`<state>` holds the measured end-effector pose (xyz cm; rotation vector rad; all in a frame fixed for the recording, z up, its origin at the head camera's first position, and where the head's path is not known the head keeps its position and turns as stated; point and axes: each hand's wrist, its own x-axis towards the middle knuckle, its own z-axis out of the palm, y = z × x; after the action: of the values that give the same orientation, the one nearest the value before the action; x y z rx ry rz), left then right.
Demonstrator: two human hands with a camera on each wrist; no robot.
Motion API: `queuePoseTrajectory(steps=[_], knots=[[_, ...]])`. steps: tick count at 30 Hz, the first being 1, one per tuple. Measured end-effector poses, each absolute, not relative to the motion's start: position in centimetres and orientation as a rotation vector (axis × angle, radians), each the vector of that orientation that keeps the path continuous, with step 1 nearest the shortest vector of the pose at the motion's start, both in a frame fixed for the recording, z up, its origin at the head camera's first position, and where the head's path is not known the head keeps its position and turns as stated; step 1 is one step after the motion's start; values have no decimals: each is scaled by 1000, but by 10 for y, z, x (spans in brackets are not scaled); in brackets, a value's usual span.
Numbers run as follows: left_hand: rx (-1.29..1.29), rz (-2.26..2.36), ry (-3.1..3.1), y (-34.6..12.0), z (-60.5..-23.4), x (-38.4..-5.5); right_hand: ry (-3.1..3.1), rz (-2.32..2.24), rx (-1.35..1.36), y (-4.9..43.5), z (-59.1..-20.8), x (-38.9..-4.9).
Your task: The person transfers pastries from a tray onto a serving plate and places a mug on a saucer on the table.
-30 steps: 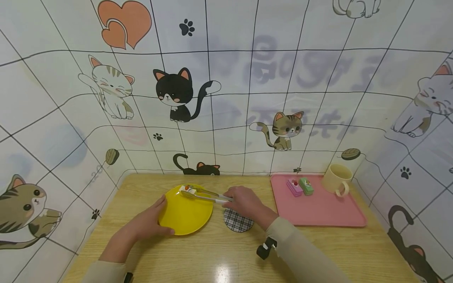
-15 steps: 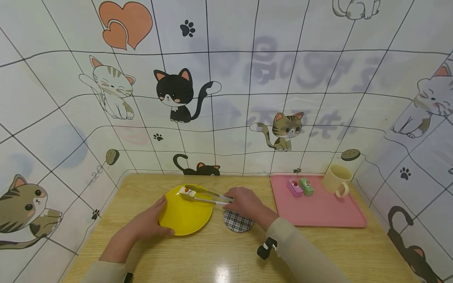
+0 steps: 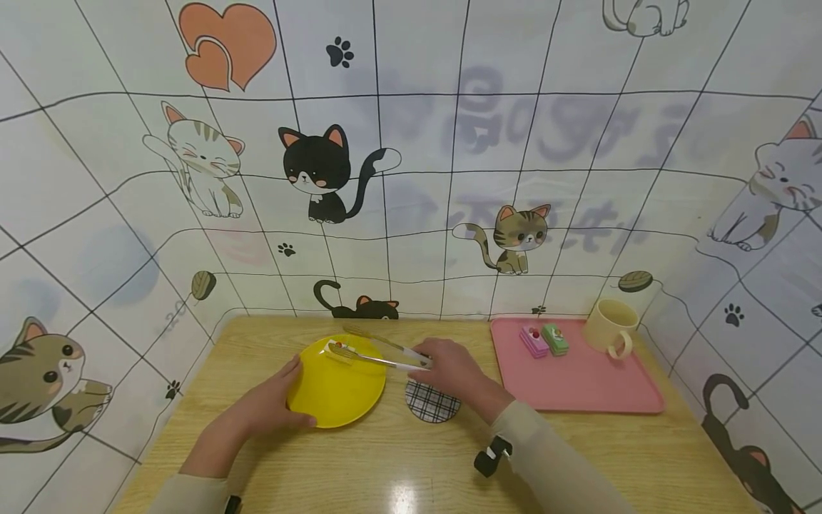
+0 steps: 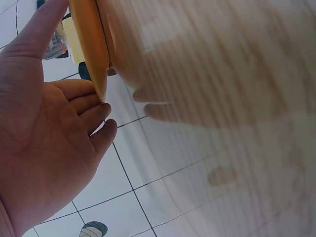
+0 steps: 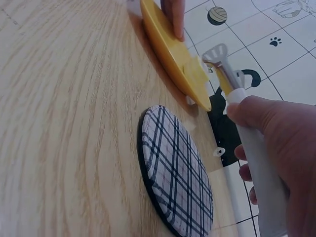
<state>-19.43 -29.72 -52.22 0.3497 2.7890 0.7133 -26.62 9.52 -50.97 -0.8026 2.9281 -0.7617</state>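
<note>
My left hand (image 3: 266, 403) holds the rim of a yellow plate (image 3: 340, 400) at its left side, thumb at the front and fingers farther back. A small toy cake slice (image 3: 338, 351), white and yellow with a red and orange topping, lies on the plate near its back edge. My right hand (image 3: 452, 368) grips white-handled tongs (image 3: 375, 360). Their arms are spread apart, one tip over the cake slice and the other beyond it past the plate's back rim. In the right wrist view the tongs' handle (image 5: 261, 173) crosses the palm.
A round plaid coaster (image 3: 432, 401) lies below my right hand. At the right, a pink tray (image 3: 578, 389) bears a pink toy cake slice (image 3: 534, 341), a green one (image 3: 555, 339) and a cream mug (image 3: 610, 325). A cat-patterned wall (image 3: 417, 285) stands behind the table.
The tongs' arms have spread apart, and the far tip has swung back off the cake slice. My right hand has shifted slightly right. My left hand and the plate have stayed put.
</note>
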Motion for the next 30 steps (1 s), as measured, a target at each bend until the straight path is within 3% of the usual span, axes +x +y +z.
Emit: queuePoseTrajectory(steps=[30], knots=[[347,743,2784,-297,-526,-194,3098,-930,-592,199,-519,-220]])
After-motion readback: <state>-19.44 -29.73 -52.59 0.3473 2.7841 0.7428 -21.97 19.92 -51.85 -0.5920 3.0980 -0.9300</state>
